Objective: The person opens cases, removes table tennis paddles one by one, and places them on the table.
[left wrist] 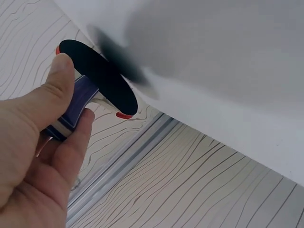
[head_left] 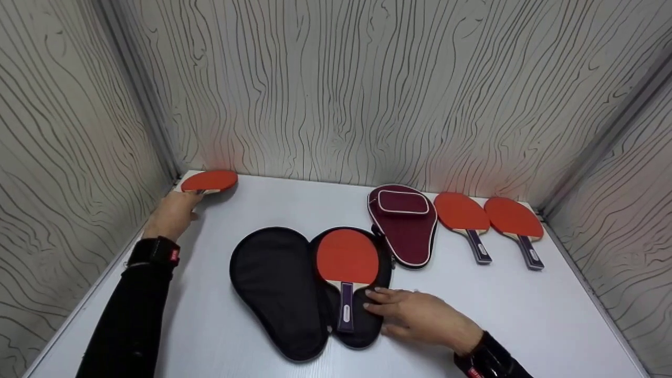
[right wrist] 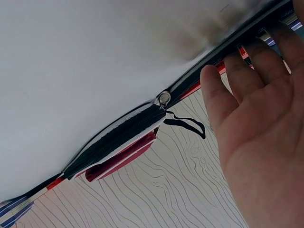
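At the table's far left corner my left hand [head_left: 172, 214] grips a table tennis paddle [head_left: 211, 180] by its purple handle. The left wrist view shows that paddle's black face [left wrist: 97, 73], with the thumb on one side of the handle and fingers on the other. In front of me a black paddle case [head_left: 278, 286] lies unfolded, and a red paddle [head_left: 347, 257] rests on its right half, handle toward me. My right hand [head_left: 420, 317] has its fingers extended at the right edge of this case, fingertips beside the paddle's handle; the right wrist view shows them along the zipper edge.
A closed maroon paddle case [head_left: 407, 236] with white trim lies behind the black case, to the right. Two more red paddles, a nearer one [head_left: 462, 211] and a far right one [head_left: 513, 217], lie side by side. Wood-grain panels [head_left: 325, 89] wall the white table [head_left: 210, 315].
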Motion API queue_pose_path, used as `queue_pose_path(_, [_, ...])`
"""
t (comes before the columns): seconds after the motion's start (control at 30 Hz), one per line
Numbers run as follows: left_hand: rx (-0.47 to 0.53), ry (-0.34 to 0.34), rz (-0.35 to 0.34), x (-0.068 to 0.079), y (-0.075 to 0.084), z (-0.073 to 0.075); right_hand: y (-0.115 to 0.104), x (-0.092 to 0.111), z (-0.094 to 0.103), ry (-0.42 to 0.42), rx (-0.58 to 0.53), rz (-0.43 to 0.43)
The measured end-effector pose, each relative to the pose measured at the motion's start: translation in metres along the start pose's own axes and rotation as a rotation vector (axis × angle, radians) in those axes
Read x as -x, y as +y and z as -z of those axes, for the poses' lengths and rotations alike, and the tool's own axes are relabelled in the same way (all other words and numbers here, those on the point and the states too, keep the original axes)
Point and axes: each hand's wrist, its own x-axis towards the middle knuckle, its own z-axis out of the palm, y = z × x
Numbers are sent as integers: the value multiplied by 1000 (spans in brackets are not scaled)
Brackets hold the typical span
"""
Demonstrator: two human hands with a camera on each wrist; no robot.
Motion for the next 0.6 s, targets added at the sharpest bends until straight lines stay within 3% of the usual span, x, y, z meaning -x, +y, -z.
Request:
queue_pose_path(0.23, [-49,-109,2,-3,-6,-5,-2,0,1,-21,-35,-27])
queue_pose_path(0.47, [-59,-168,13,5,-6,-5,-3,0,2,-25,-31,-27])
queue_pose_path(0.53, [-70,-189,16,3,-14,-13,-3,0,1,-24,-34,-32])
queue_pose_path(0.6, [-67,-204,14,-3,-29,-31,-2,0,1,-24,-37,-34])
